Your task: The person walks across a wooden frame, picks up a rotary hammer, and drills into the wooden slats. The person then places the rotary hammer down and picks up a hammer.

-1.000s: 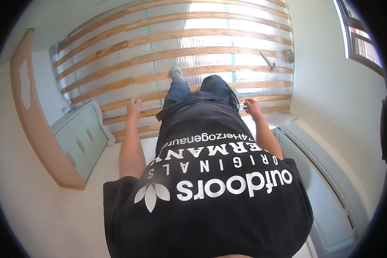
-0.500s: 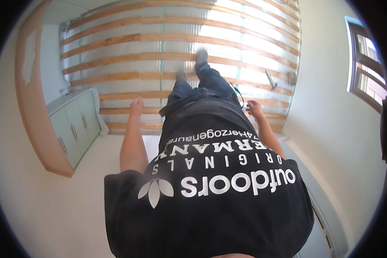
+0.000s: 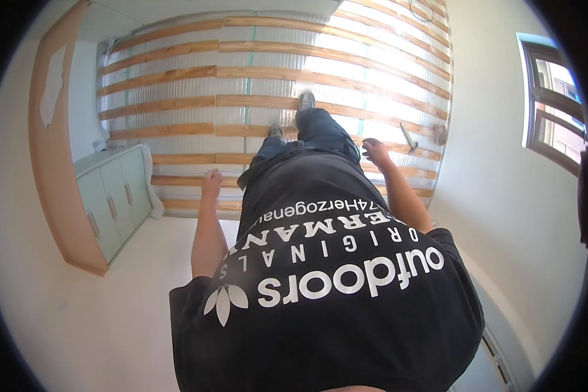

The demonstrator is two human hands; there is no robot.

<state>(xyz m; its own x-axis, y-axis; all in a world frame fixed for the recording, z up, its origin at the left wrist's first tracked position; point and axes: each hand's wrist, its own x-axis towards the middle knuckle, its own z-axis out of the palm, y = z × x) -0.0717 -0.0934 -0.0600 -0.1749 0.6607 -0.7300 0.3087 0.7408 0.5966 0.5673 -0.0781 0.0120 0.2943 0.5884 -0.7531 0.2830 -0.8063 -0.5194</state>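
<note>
1. Right grip [image 3: 376, 154]: fingers half-open, looks empty.
2. Left grip [image 3: 212, 185]: loosely curled, can't tell if it's got anything.
3. Arms [image 3: 208, 245] hang either side of the shirt [image 3: 333, 340].
4. Slats [image 3: 255, 100] run across the floor [image 3: 176, 116], tool [image 3: 409, 136] near right grip.

Slats [image 3: 258, 100] are smooth wood, sheeting [image 3: 170, 119] glossy, shirt [image 3: 333, 332] matt cloth

The left arm [image 3: 208, 242] reaches forward beside the torso [image 3: 320, 261], its wrist nearly in line with the forearm. The left hand [image 3: 212, 183] stands apart from the hip; its fingers seem curled, though they show too small to be sure. The right arm [image 3: 404, 195] slants inward, carrying the right hand [image 3: 376, 154] farther forward, near the thigh, fingers loosely bent and slightly parted.
</note>
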